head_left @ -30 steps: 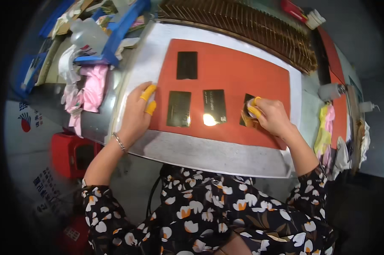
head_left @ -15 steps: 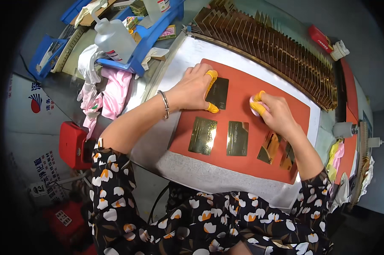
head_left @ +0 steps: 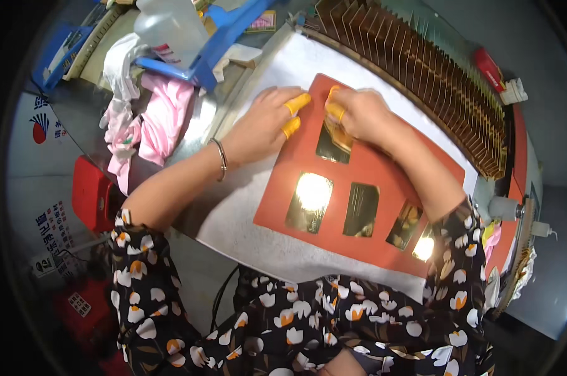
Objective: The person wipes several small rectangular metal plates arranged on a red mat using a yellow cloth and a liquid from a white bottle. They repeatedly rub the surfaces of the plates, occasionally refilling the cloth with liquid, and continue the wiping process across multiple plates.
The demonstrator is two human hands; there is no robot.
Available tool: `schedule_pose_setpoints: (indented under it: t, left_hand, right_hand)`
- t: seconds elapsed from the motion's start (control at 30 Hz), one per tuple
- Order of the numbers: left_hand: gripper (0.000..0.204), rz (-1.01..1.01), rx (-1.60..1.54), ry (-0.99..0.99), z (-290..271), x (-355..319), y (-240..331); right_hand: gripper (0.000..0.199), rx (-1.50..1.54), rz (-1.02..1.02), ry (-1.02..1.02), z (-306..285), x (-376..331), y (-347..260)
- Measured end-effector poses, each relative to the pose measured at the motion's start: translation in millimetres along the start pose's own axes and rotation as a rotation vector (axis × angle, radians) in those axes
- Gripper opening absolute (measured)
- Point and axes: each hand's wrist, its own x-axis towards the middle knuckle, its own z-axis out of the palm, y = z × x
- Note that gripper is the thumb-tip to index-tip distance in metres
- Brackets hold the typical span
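Shiny dark-gold cards lie on a red-orange mat (head_left: 359,168). My right hand (head_left: 362,116), yellow cots on its fingers, is closed over the top part of the upper card (head_left: 330,149). The pale wad pinched in it earlier is hidden under the fingers. My left hand (head_left: 261,122) is off the card, its cotted thumb and forefinger apart and holding nothing, by the mat's left edge. Below, a glaring card (head_left: 308,203) and a darker card (head_left: 360,210) lie apart. Two more cards lie at the lower right, one card (head_left: 402,227) next to my right forearm.
A slotted rack (head_left: 415,81) full of upright brown-gold plates runs along the far right edge. Upper left stand a blue tray (head_left: 233,31) and a translucent bottle (head_left: 174,31), above pink cloth (head_left: 164,119). A pump bottle (head_left: 506,208) stands at right, a red box (head_left: 92,194) at left.
My right hand has moved left across the mat onto the upper card. My left hand has let go of that card and drawn back left. The view has shifted slightly.
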Motion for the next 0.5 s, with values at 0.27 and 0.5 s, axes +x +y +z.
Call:
schedule_pose_setpoints:
  t: [0.27, 0.5]
  left_hand:
    - [0.043, -0.059, -0.065, 0.035, 5.1, -1.3, 0.0]
    - [0.043, -0.041, 0.122, 0.092, 12.0, -2.5, 6.1]
  right_hand:
    - [0.014, 0.119, 0.168, 0.051, -46.1, -88.7, -39.6]
    - [0.022, -0.04, 0.64, 0.098, -47.8, -216.8, -35.3]
